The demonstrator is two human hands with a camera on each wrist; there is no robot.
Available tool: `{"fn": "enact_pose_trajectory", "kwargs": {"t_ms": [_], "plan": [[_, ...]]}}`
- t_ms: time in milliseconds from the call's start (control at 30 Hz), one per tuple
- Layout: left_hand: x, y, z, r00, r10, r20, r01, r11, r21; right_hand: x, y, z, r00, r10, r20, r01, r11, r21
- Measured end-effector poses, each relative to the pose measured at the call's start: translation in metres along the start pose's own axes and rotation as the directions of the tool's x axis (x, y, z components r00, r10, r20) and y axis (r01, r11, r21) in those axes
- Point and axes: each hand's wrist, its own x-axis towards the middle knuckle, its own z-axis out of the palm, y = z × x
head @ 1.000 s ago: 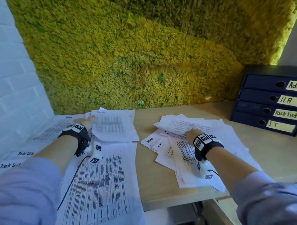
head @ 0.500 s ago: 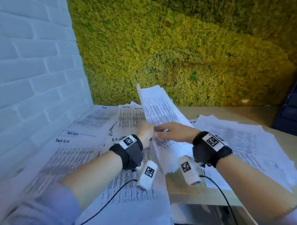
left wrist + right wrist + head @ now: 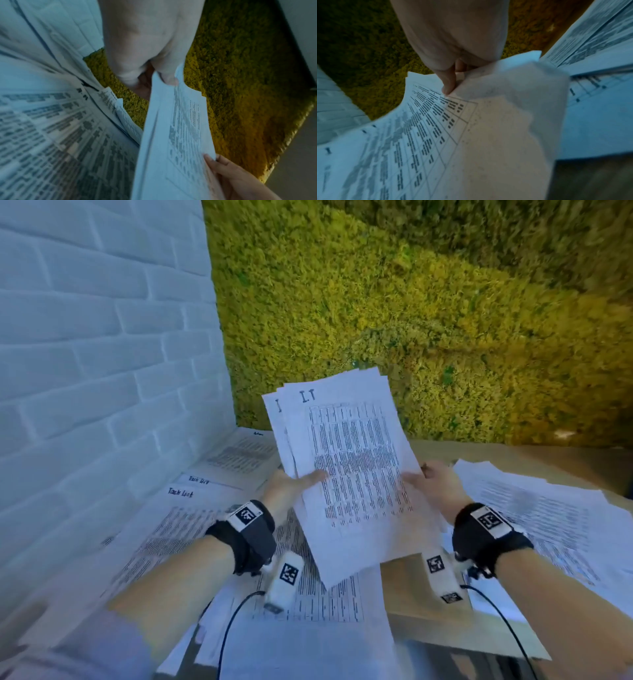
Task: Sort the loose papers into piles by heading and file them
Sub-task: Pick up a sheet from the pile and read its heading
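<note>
I hold a thin stack of printed sheets headed "I.T" (image 3: 349, 460) tilted up above the desk. My left hand (image 3: 294, 484) pinches its left edge, thumb on the front. My right hand (image 3: 431, 477) pinches the right edge. In the left wrist view the IT stack (image 3: 173, 142) runs edge-on from my left hand (image 3: 164, 75) to the right hand's fingers (image 3: 221, 167). The right wrist view has my right hand (image 3: 452, 82) pinching the IT stack (image 3: 436, 135), a corner of one sheet folded over. Sheets headed "Task List" (image 3: 181, 508) lie flat at the left. A loose heap of papers (image 3: 548, 515) lies at the right.
A white brick wall (image 3: 85, 371) borders the desk on the left and a moss wall (image 3: 428, 320) stands behind it. More printed sheets (image 3: 322, 611) lie under my wrists near the front edge. A strip of bare wooden desk (image 3: 411, 607) shows between the paper piles.
The head turned left, taking the file boxes out of view. Both hands left the piles, came together on the IT sheets and lifted them upright off the desk.
</note>
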Motion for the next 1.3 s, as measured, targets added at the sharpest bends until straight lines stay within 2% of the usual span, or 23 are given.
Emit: {"fn": "enact_pose_trajectory", "kwargs": {"t_ms": [100, 167, 267, 333, 400, 433, 500, 600, 633, 700, 767, 833, 900, 967, 1000, 1067, 1100, 1133, 1200, 1233, 1300], "plan": [[0.000, -0.002, -0.010, 1.000, -0.020, 0.015, 0.020, 1.000, 0.000, -0.001, -0.004, -0.008, 0.997, -0.008, -0.076, 0.010, 1.000, 0.030], [0.000, -0.007, -0.016, 0.999, -0.047, 0.026, 0.046, 0.999, 0.019, -0.006, -0.006, -0.016, 0.997, 0.036, -0.070, -0.029, 0.995, 0.099], [-0.003, -0.010, -0.021, 0.994, -0.093, 0.052, 0.092, 0.995, 0.031, -0.012, -0.007, -0.021, 0.987, 0.102, 0.120, -0.130, 0.958, 0.256], [-0.007, -0.006, -0.019, 0.986, -0.140, 0.090, 0.141, 0.990, 0.003, -0.011, -0.009, -0.015, 0.955, 0.130, 0.267, -0.217, 0.918, 0.331], [-0.009, -0.001, -0.016, 0.976, -0.164, 0.143, 0.171, 0.984, -0.040, -0.017, -0.019, -0.003, 0.907, 0.119, 0.404, -0.258, 0.916, 0.309], [-0.010, 0.002, -0.016, 0.974, -0.173, 0.149, 0.183, 0.981, -0.059, -0.019, -0.026, 0.004, 0.898, 0.114, 0.426, -0.252, 0.925, 0.283], [-0.012, 0.009, -0.022, 0.976, -0.154, 0.153, 0.164, 0.985, -0.055, -0.019, -0.043, 0.016, 0.945, 0.074, 0.319, -0.141, 0.971, 0.192], [-0.012, 0.022, -0.043, 0.989, -0.091, 0.115, 0.090, 0.996, 0.016, 0.000, -0.053, 0.012, 0.995, -0.007, 0.100, -0.016, 0.973, 0.229], [-0.008, 0.025, -0.053, 0.993, -0.083, 0.083, 0.079, 0.996, 0.051, 0.007, -0.057, 0.010, 0.997, 0.004, 0.083, -0.032, 0.940, 0.340], [-0.001, 0.023, -0.074, 0.998, -0.065, 0.009, 0.064, 0.994, 0.090, 0.002, -0.068, 0.006, 0.980, 0.039, 0.196, -0.135, 0.853, 0.504], [0.000, 0.023, -0.097, 0.995, -0.061, -0.079, 0.072, 0.988, 0.140, -0.007, -0.075, 0.011, 0.958, 0.036, 0.284, -0.173, 0.864, 0.474], [0.003, 0.026, -0.113, 0.989, 0.004, -0.148, 0.027, 0.978, 0.206, -0.020, -0.068, 0.025, 0.929, 0.060, 0.366, -0.207, 0.903, 0.376], [0.004, 0.033, -0.123, 0.970, 0.110, -0.217, -0.031, 0.940, 0.340, -0.037, -0.050, 0.042, 0.850, 0.104, 0.517, -0.277, 0.922, 0.270], [-0.001, 0.041, -0.117, 0.953, 0.193, -0.235, -0.064, 0.882, 0.467, -0.054, -0.033, 0.060, 0.806, 0.188, 0.562, -0.334, 0.928, 0.167], [-0.008, 0.045, -0.110, 0.965, 0.184, -0.188, -0.069, 0.867, 0.493, -0.057, -0.024, 0.067, 0.824, 0.222, 0.522, -0.330, 0.936, 0.121], [-0.027, 0.055, -0.087, 0.998, 0.055, -0.037, -0.020, 0.784, 0.620, -0.058, -0.018, 0.075, 0.872, 0.239, 0.427, -0.286, 0.957, 0.050], [-0.037, 0.057, -0.078, 0.998, -0.057, 0.032, 0.020, 0.727, 0.687, -0.057, -0.020, 0.075, 0.886, 0.244, 0.395, -0.285, 0.957, 0.047], [-0.041, 0.055, -0.072, 0.983, -0.174, 0.060, 0.082, 0.704, 0.705, -0.054, -0.024, 0.075, 0.899, 0.242, 0.364, -0.291, 0.953, 0.085], [-0.048, 0.047, -0.070, 0.932, -0.348, 0.104, 0.211, 0.752, 0.625, -0.048, -0.036, 0.065, 0.940, 0.163, 0.300, -0.209, 0.969, 0.130], [-0.049, 0.045, -0.072, 0.908, -0.396, 0.137, 0.264, 0.794, 0.547, -0.044, -0.047, 0.057, 0.960, 0.109, 0.258, -0.134, 0.988, 0.081], [-0.046, 0.037, -0.078, 0.877, -0.417, 0.239, 0.345, 0.893, 0.290, -0.034, -0.065, 0.045, 0.980, 0.002, 0.201, 0.032, 0.986, -0.167]]}}
